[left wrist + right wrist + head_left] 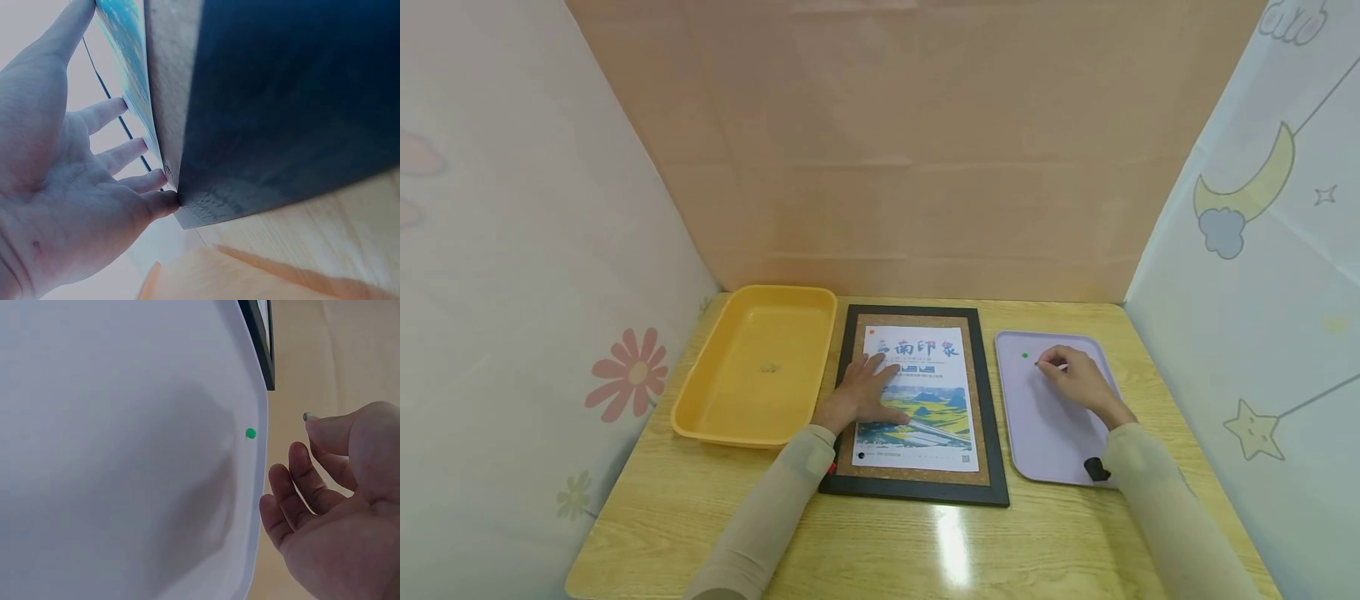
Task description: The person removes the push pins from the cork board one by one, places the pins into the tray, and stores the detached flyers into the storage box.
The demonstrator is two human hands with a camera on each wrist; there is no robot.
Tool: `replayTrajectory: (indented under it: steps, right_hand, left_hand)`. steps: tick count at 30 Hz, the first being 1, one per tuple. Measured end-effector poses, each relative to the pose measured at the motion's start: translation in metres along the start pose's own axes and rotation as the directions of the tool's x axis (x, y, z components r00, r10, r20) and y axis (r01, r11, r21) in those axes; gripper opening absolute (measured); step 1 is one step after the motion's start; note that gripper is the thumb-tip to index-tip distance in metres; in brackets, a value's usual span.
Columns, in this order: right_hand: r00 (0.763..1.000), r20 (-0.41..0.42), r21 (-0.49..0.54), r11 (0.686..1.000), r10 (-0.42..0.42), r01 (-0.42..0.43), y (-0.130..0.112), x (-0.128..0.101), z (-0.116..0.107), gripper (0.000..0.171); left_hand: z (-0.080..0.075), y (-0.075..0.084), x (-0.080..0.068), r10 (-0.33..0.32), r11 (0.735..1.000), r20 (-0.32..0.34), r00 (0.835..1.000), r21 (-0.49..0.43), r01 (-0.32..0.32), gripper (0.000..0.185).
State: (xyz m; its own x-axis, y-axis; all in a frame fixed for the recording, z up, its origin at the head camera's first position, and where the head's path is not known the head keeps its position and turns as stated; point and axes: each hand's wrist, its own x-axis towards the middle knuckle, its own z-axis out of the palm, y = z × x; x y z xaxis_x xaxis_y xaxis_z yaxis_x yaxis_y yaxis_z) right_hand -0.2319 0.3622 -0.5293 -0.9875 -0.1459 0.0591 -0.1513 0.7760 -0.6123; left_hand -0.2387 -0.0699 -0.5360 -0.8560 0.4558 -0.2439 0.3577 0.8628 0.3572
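A printed poster (917,458) with a landscape picture lies on a cork board (925,477) in a black frame (925,492). An orange push pin (872,332) is at its upper left corner and a black push pin (861,456) at its lower left. My left hand (867,392) rests on the poster's left part with fingers spread. Above the lilac tray (1037,450), my right hand (1075,379) pinches a small dark push pin (306,417) between thumb and forefinger; only its tip shows. One green push pin (250,433) lies on that tray, near its far edge.
A yellow tray (700,417) stands to the left of the framed board, with a small greyish patch or cluster at its middle. Everything is on a wooden table (880,542), with an orange-beige backdrop (910,167) behind and patterned cloth walls at both sides.
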Motion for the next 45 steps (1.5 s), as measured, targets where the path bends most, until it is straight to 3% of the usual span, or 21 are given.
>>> replayTrajectory:
  steps: [11, 29, 45]
  right_hand:
    - [0.990, 0.045, -0.017, 0.991, 0.134, -0.134, 0.018, 0.023, -0.002, 0.023]
    - [0.969, 0.099, 0.012, 0.973, 0.226, -0.229, 0.034, 0.035, 0.003, 0.027]
    - [0.979, 0.074, -0.015, 0.982, 0.188, -0.187, 0.035, 0.043, 0.012, 0.022]
  left_hand:
    - [0.001, 0.000, 0.000, -0.006, 1.000, -0.001, 1.000, -0.009, 0.006, 0.110]
    - [0.001, 0.000, -0.001, -0.004, 1.000, 0.002, 1.000, -0.016, 0.004, 0.109]
    - [0.000, 0.001, -0.001, -0.014, 1.000, 0.007, 1.000, -0.006, 0.014, 0.109]
